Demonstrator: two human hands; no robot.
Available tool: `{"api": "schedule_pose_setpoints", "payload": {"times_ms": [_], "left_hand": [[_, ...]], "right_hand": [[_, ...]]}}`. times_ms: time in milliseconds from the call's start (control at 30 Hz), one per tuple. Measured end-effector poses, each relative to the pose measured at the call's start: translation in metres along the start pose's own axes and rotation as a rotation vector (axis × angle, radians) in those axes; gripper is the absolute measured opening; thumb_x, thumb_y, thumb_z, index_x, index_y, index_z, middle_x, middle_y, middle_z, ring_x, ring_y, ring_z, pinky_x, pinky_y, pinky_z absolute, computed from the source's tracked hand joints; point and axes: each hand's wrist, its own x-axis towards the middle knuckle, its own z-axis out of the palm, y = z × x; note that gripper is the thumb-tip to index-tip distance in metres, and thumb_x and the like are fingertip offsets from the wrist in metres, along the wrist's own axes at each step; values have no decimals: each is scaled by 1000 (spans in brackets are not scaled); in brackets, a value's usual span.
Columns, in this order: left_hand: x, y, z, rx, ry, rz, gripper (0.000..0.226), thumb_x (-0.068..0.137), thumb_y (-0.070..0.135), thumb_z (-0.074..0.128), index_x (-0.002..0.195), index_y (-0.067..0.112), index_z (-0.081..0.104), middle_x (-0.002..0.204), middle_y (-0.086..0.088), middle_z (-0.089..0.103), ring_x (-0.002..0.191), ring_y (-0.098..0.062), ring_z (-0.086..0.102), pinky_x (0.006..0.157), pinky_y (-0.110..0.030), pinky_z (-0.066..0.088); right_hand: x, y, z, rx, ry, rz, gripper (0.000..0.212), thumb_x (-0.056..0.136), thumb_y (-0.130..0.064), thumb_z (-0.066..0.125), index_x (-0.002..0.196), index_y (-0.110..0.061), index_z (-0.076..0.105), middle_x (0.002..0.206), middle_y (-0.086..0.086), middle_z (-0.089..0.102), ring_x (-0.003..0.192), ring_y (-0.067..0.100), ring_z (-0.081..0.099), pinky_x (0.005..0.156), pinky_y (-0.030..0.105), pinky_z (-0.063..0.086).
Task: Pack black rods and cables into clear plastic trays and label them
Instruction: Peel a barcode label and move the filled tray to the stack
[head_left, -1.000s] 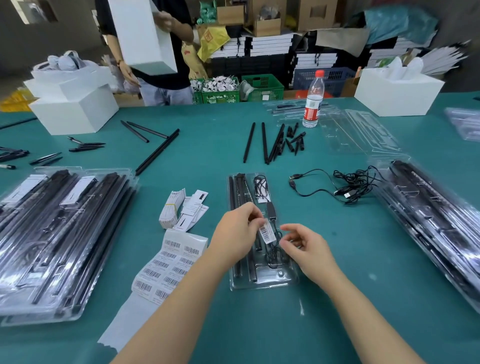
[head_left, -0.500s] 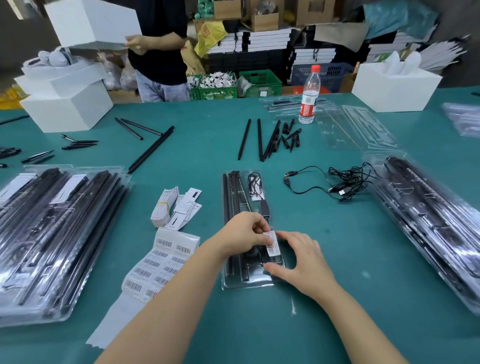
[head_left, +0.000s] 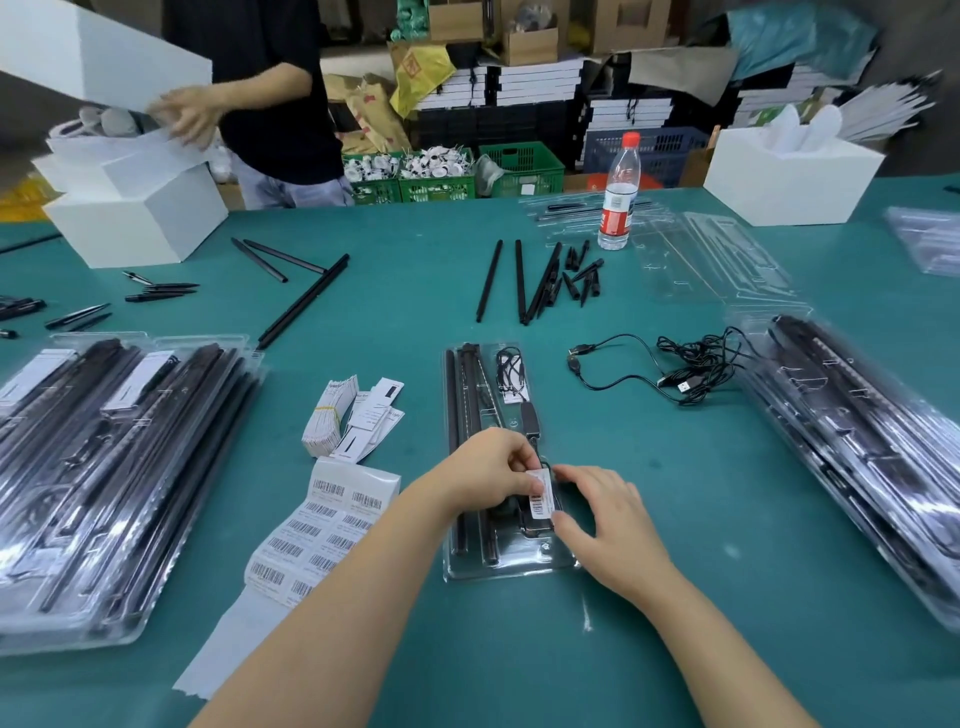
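Note:
A clear plastic tray (head_left: 470, 384) with black rods and a coiled cable lies in front of me on the green table. My left hand (head_left: 488, 467) pinches a small barcode label (head_left: 540, 493) over the tray's lower half. My right hand (head_left: 602, 514) touches the same label, thumb at its lower edge and fingers at its upper edge. Loose black rods (head_left: 519, 280) lie further back, and a tangle of black cables (head_left: 685, 364) lies to the right. A sheet of barcode labels (head_left: 322, 525) lies left of the tray.
Stacks of filled trays sit at the left (head_left: 104, 467) and right (head_left: 862, 441). Empty clear trays (head_left: 717, 260), a water bottle (head_left: 619, 192) and white boxes (head_left: 789, 176) stand at the back. Small cards (head_left: 353, 415) lie near the labels. A person (head_left: 270, 93) handles a white box across the table.
Both hands have brought the label down onto the tray and closed in on it. The person across the table has swung the white box to the left.

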Motion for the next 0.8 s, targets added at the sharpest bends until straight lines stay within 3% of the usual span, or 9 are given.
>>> {"api": "schedule_pose_setpoints", "payload": {"times_ms": [300,533,800], "left_hand": [[0,-1,4,63,15,-14,18,82,22,79,82,28,62,74,9,65,62,-2,58,61,-21,48],[-7,4,10,197,79,37,23,82,21,77,98,21,59,85,9,61,75,-10,56,68,-26,47],[-12,5,11,191,98,20,29,83,24,78,104,18,60,88,5,62,81,-14,59,74,-28,48]], "right_hand": [[1,0,0,-19,-3,6,55,87,-58,49,137,-35,48,128,-22,50,124,2,39,101,22,26],[1,-2,0,-13,6,4,67,79,-66,42,138,-34,49,119,-28,44,117,-3,38,99,21,26],[0,-1,1,-1,20,19,58,80,-56,46,134,-35,51,121,-27,49,118,-2,41,98,20,27]]}}
